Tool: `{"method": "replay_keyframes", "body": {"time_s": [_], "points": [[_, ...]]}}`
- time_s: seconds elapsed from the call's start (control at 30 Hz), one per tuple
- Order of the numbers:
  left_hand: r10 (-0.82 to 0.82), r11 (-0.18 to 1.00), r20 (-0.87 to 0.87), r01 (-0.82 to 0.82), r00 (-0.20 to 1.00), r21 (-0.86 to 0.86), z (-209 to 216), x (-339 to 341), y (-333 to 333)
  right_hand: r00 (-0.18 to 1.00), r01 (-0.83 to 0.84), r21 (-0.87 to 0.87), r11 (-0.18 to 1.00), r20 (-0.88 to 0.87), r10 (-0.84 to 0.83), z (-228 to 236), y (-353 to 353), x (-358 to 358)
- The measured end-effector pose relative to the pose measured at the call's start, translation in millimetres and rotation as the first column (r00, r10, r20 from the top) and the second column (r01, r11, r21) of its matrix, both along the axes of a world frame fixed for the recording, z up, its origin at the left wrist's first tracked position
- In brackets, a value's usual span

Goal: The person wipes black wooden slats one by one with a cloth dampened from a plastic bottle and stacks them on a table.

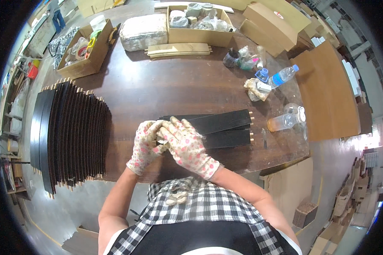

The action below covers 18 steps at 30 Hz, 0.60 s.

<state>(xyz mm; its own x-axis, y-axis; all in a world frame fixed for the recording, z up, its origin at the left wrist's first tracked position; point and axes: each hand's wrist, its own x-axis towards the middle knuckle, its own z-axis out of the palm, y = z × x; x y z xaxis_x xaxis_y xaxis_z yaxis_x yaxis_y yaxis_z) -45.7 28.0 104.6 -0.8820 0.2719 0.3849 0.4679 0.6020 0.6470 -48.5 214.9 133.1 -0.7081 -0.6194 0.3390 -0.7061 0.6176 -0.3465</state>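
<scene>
Worktop [157,85]: black dowel-ended slats [225,123] lie overlapped, partly hidden by right hand [186,146]. Likely stiff, light, smooth; best gripped by long edges. Right and left hand [144,146]: gloved fingers bunched together; cannot tell if pinching anything.

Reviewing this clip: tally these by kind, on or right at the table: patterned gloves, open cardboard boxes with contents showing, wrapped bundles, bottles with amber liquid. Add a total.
Patterned gloves, left glove and right glove: 2
Open cardboard boxes with contents showing, left box and back box: 2
Wrapped bundle: 1
Bottle with amber liquid: 1
Total: 6
</scene>
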Motion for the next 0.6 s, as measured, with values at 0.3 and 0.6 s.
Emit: {"method": "replay_keyframes", "body": {"time_s": [0.3, 0.6], "points": [[-0.009, 0.999, 0.001, 0.009, 1.000, -0.037, 9, -4, 4, 0.940, 0.317, 0.043, 0.948, -0.144, -0.308, -6, 52, -7], [-0.068, 0.978, -0.027, 0.061, 0.997, -0.202, 66, -16, 35, 0.929, 0.360, -0.257, 0.897, 0.008, -0.371, -3, 68, -13]]}}
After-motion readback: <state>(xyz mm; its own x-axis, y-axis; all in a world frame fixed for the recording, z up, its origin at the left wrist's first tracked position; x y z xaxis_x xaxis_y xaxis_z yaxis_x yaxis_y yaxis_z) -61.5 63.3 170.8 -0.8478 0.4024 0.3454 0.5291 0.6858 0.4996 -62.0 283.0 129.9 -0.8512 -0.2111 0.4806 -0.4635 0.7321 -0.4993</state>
